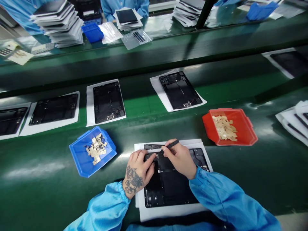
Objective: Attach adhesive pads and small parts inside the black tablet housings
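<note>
A black tablet housing (178, 187) lies on white sheets right in front of me. My left hand (138, 171), tattooed on the back, rests over its upper left edge, fingers apart and fingertips touching the housing. My right hand (180, 157) grips a slim black spudger (173, 143) above the housing's upper part, its lower end pointing towards my left index finger. A narrow white strip (154, 150) runs along the upper inside of the housing between the hands. The spudger's tip and what lies under my left fingers are hidden.
A blue bin (79, 157) of small tan pieces stands left, a red bin (245, 128) of similar pieces right. Behind them, several tablet housings lie on white sheets, including one housing (109, 101). Across the raised ledge, people in blue sleeves sit near stacked sheets (60, 25).
</note>
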`<state>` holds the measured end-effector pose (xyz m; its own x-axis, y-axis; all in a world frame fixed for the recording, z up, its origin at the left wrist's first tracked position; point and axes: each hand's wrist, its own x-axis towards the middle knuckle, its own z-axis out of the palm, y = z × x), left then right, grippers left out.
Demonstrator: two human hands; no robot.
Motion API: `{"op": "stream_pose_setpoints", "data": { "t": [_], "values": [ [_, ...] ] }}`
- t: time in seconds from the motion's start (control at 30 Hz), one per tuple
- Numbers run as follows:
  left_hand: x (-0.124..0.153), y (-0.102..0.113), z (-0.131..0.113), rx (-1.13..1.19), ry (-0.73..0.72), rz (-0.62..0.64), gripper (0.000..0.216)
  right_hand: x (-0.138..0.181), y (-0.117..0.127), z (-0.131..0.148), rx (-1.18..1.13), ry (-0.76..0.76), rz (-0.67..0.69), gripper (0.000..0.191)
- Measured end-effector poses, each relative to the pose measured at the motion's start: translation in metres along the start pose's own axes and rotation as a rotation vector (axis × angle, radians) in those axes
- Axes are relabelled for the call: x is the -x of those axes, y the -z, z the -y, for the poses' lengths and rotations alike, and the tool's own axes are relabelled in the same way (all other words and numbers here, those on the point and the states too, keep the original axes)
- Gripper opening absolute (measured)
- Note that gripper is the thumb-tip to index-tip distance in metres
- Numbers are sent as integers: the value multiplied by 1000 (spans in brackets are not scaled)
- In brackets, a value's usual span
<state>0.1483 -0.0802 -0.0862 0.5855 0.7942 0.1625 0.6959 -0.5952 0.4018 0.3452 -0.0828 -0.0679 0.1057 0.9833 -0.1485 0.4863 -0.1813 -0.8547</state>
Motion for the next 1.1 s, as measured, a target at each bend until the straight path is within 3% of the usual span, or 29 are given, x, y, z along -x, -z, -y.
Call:
{"op": "stream_pose_setpoints", "data": {
  "t": [0.13,0.27,0.4,0.53,0.7,0.87,0.97,1.1],
  "values": [
    [-2,3,2,58,20,34,36,7,5,2,53,128,-3,9],
    [-1,2,4,74,23,38,37,9,5,-2,45,306,92,8],
    [0,0,5,73,21,37,38,4,4,-4,19,328,150,9],
    [0,-1,6,68,16,30,38,-1,7,-3,-71,197,229,10],
    [-1,1,4,23,-3,46,41,-10,11,-7,-393,-48,395,18],
    [1,2,4,30,-36,28,41,-16,12,-11,-653,-179,206,27],
    [3,1,6,76,-52,-23,36,-16,10,-12,-685,-213,132,30],
    [2,0,2,45,-23,10,38,-15,4,-12,-693,-239,81,32]
  ]
}}
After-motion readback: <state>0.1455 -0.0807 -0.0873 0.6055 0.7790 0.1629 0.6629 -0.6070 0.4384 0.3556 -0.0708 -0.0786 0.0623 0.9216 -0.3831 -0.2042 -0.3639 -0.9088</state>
